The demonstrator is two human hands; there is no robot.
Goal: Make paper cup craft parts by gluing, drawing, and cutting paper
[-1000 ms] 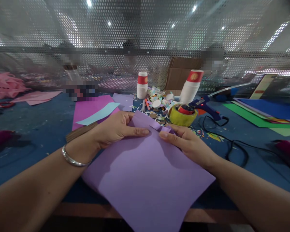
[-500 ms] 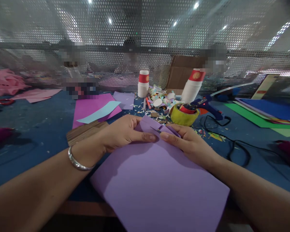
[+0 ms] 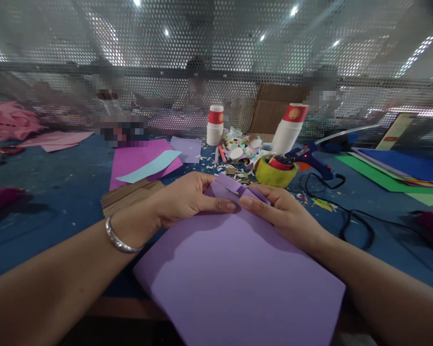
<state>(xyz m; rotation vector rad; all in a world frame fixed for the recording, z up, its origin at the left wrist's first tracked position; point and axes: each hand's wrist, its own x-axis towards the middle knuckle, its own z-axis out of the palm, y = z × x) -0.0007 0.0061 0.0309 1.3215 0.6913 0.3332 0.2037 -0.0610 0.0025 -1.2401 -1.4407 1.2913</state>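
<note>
A large sheet of purple paper hangs toward me over the table's near edge, its far edge held up between my two hands. My left hand, with a silver bangle on the wrist, pinches that edge, thumb on top and fingers behind. Close beside it, my right hand grips the same sheet with the thumb pressed on the front. Between the thumbs the paper has a slit and a strip partly folded over. The fingers behind the paper are hidden.
Beyond my hands lie a heap of paper scraps, stacked paper cups, a yellow tape roll and a blue glue gun with a looping black cord. Magenta paper and corrugated brown card are left; coloured sheets lie right.
Almost nothing differs. Both hands keep their grip on the purple paper, and the slit strip between the thumbs has shifted very slightly.
</note>
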